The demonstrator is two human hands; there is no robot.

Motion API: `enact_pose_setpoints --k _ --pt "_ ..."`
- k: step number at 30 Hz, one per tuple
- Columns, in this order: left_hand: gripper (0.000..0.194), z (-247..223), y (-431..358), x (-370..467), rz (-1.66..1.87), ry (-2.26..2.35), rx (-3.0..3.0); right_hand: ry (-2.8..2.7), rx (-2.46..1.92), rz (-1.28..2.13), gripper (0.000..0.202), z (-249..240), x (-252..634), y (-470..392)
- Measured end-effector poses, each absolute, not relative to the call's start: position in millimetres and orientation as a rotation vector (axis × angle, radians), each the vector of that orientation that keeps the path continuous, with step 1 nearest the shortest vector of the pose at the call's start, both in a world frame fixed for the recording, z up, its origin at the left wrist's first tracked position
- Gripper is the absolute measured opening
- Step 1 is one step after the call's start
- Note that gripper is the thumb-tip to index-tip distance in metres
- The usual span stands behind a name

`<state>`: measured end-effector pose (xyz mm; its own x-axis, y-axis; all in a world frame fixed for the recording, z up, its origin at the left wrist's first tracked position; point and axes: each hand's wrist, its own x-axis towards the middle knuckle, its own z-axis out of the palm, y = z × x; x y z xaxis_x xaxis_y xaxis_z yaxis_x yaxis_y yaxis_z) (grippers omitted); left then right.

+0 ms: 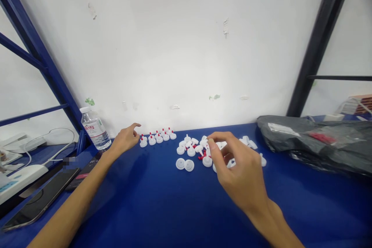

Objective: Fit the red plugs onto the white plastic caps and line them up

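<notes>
My left hand (127, 138) is over the far left part of the table, its index finger stretched out and apart from the thumb, with nothing visible in it. Just right of it stand rows of white nozzle caps with red tips (159, 138), all upright. My right hand (240, 166) is above a loose pile of white nozzle caps (191, 151). Its thumb and index finger meet in a pinch; what they hold, if anything, cannot be made out. Small red tips (201, 157) lie among the pile, partly hidden by this hand. Two flat white caps (185, 164) lie at the pile's front.
A water bottle (95, 130) stands at the left by the blue frame. Phones (42, 199) and a white power strip (23, 182) lie at the left edge. A dark plastic bag (316, 139) lies at the right. A white wall (186, 54) bounds the blue table (174, 209) behind.
</notes>
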<state>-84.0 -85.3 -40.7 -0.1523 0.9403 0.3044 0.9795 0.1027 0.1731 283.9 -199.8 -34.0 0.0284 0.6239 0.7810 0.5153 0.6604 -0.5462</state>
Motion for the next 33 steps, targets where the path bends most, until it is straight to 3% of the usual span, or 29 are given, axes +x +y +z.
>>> enact_pose_setpoints --k 3,12,15,21,28,33 --pt "0.028 -44 -89 -48 -0.546 -1.943 -1.912 -1.604 -0.950 0.101 0.009 -34 284 -200" --pt "0.022 -68 -36 49 -0.162 -1.344 -2.331 -1.624 -0.954 0.126 0.011 -34 286 -199" --pt "0.017 -72 -20 56 -0.087 -1.337 -2.356 -1.623 -0.955 0.134 0.012 -34 287 -198" --pt "0.027 -72 -34 43 -0.092 -1.305 -2.333 -1.620 -0.954 0.152 0.011 -34 288 -196" --pt "0.028 -66 -86 39 -0.629 -1.459 -2.442 -1.867 -1.176 0.162 0.014 -30 322 -176" --pt "0.027 -63 -122 52 -0.427 -1.645 -2.611 -1.949 -1.390 0.048 0.022 -44 344 -157"
